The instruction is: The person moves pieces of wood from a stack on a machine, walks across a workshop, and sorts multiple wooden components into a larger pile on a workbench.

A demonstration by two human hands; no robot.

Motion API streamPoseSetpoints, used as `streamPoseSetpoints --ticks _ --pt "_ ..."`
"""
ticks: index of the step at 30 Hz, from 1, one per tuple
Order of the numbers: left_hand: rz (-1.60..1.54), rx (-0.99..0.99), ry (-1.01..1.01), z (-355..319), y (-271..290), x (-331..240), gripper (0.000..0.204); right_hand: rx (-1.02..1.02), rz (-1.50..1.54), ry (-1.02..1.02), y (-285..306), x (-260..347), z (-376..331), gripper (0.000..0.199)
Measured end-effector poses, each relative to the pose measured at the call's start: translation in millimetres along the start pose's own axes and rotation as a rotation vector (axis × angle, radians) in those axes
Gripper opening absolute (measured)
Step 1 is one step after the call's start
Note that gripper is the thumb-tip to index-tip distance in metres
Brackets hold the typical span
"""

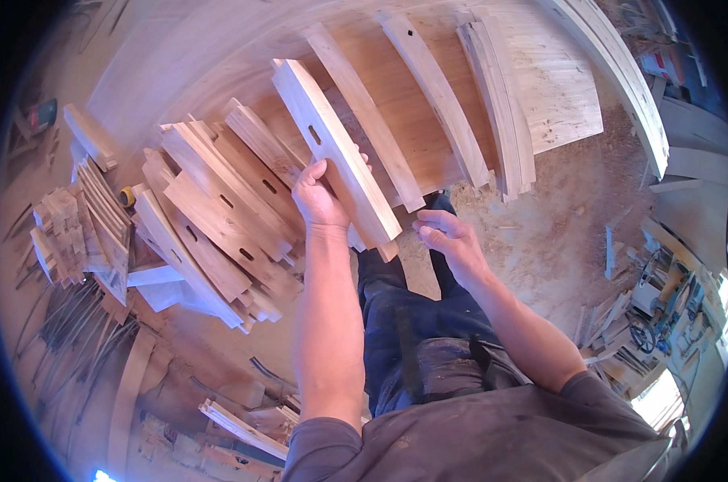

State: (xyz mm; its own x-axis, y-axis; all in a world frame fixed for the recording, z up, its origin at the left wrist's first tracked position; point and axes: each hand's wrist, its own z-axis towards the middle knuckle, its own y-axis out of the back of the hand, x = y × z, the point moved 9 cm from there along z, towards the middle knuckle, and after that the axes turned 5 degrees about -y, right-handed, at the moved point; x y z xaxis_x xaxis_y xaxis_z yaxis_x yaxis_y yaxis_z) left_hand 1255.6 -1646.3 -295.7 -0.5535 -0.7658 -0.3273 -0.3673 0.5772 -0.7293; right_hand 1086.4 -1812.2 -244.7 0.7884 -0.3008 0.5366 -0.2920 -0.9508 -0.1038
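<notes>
**Slotted board lifted off the stack, mid-transfer**

Slotted board (336, 153) is in our left hand (317, 197), held tilted above the workbench (556, 96), near end toward us, far end pointing up-left. Left fingers wrap the board's left edge with the thumb on top, so a firm pinch across its width. Right hand (448, 241) sits just beside the board's near end, fingers loosely curled and half spread, pinching nothing; whether a fingertip touches the end, we cannot tell.

Left of the hand: a pile of similar slotted boards (211, 233), fanned and overlapping on a low stand. Far right on the bench: three curved slats (436, 96) laid side by side with gaps between. Sawdust floor (556, 233) below, scrap offcuts (67, 225) far left.

Our read: we are at the carry step, one board picked from the pile. Next move likely needs the right hand to take the near end so both hands steady the piece, then keep it clear of the pile's top edges while swinging it.
</notes>
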Motion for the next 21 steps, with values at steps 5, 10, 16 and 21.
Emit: streamPoseSetpoints --ticks 5,10,16,21 --pt "0.041 -0.081 -0.028 0 8 6 0.053 0.198 -0.059 0.030 -52 28 -8 0.054" --pt "-0.019 -0.030 -0.037 0 6 8 0.048 0.093 -0.198 0.093 -65 39 -7 0.062" --pt "0.112 -0.238 -0.054 -5 26 9 0.040 -0.098 -0.547 0.255 -69 51 -10 0.066" --pt "0.202 -0.216 -0.190 -8 36 2 0.034 -0.073 -0.703 0.260 -80 52 -6 0.073"
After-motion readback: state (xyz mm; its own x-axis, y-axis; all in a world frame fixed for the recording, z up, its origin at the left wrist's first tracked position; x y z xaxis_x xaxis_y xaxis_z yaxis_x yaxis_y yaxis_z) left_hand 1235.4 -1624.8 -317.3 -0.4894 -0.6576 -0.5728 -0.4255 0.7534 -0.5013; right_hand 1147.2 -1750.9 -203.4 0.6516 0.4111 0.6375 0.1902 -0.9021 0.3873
